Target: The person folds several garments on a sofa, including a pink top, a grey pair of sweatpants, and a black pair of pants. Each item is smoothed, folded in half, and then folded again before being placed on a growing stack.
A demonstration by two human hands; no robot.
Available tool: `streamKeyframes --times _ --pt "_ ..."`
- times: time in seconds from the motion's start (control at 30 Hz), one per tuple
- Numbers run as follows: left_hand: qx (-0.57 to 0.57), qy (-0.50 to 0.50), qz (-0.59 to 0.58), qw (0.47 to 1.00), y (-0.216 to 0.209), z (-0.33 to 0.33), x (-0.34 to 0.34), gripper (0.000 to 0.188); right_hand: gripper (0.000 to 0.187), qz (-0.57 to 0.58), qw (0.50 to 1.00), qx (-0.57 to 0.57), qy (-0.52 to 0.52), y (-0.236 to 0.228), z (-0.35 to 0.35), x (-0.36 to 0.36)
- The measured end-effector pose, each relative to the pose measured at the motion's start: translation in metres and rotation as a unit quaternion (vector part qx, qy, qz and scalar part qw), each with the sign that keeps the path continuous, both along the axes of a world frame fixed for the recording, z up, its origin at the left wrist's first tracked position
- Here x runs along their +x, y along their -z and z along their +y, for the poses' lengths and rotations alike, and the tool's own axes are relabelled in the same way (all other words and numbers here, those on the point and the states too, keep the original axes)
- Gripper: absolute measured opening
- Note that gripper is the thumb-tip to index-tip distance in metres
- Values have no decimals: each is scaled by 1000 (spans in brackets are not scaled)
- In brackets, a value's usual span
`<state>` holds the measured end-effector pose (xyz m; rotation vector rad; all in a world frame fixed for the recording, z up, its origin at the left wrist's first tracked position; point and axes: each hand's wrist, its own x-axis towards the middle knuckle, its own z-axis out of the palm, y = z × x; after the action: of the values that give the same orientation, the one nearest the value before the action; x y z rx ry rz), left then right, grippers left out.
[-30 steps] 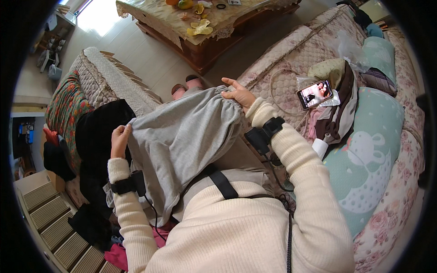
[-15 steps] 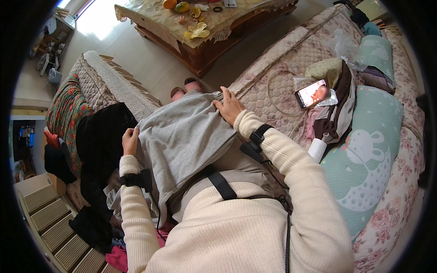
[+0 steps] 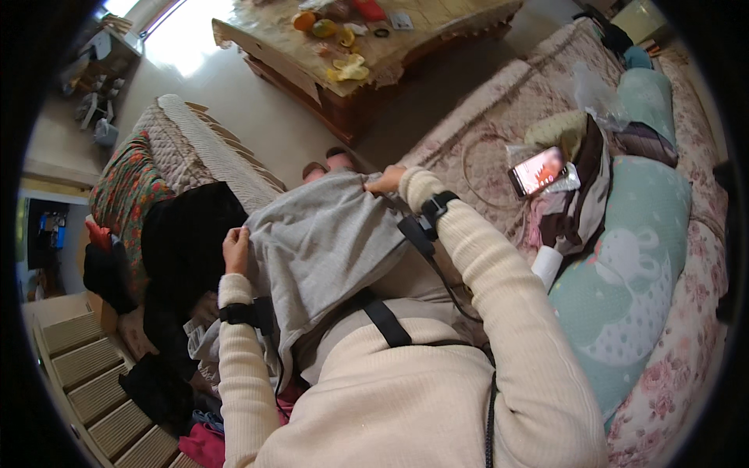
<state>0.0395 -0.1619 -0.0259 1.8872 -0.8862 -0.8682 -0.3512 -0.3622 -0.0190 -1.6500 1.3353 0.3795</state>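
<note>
A light grey garment (image 3: 320,242) lies spread across my lap, its cloth creased. My left hand (image 3: 236,249) pinches its left edge between thumb and fingers. At the far right corner, my right hand (image 3: 385,181) is closed on the cloth, the fingers partly hidden by the hand itself. Just left of my left hand lies a black garment (image 3: 191,234). Whether the grey garment is a top or trousers cannot be made out.
To the right, a phone (image 3: 538,171) with a lit screen leans on bunched cloth beside a mint-green pillow (image 3: 632,288). Ahead stands a low wooden table (image 3: 289,58) with fruit and peels. A slatted rack (image 3: 101,390) stands at the lower left.
My right hand has gone from lying open on the cloth to gripping its far corner. My left hand keeps its pinch. The whole view has shifted slightly.
</note>
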Motion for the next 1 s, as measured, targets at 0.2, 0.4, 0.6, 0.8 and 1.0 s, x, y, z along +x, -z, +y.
streamKeyframes --times 0.2,0.4,0.6,0.8,1.0 --pt "43 -65 -191 978 -17 4 -26 28 64 -384 897 97 197 9 5 -19" --pt "79 -91 -164 979 -29 4 -38 31 67 -349 884 212 225 -60 33 -65" --pt "69 -58 -121 989 -27 5 -33 31 27 -389 854 217 270 -112 49 -54" --pt "-32 40 -91 995 -71 -22 -57 24 26 -505 790 125 323 -221 52 -78" --pt "-96 169 -67 979 -100 -95 -129 26 33 -431 841 33 326 -213 33 -191"
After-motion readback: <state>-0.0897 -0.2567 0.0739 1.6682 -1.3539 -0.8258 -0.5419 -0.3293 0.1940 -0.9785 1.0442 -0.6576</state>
